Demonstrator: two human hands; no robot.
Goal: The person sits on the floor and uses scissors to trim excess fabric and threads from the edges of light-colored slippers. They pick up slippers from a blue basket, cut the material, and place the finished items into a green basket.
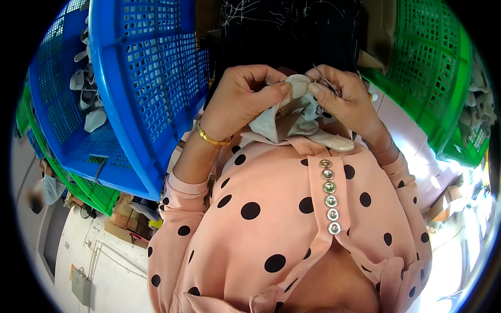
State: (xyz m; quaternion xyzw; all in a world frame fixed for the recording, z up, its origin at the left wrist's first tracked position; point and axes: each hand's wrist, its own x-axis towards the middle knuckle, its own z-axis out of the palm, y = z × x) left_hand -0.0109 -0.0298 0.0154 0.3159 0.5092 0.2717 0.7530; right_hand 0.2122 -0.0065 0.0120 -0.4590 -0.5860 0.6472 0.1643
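A small off-white fabric shoe, soft and bunched up, is held close in front of my body. My left hand is closed, pinching one edge of it between thumb and bent fingers. From the other side my right hand is closed on the same edge, its thumb pressed against the fabric. A thin dark metal tool sticks out among the right fingers; its kind is hard to make out. A pale, tongue-like end of the shoe lies against my dotted shirt. Part of the shoe is hidden behind my hands.
On the left stands a large blue plastic basket with several small white shoes beyond its wall. A green basket with more pale shoes stands on the right. Dark cloth strewn with loose threads lies beyond my hands.
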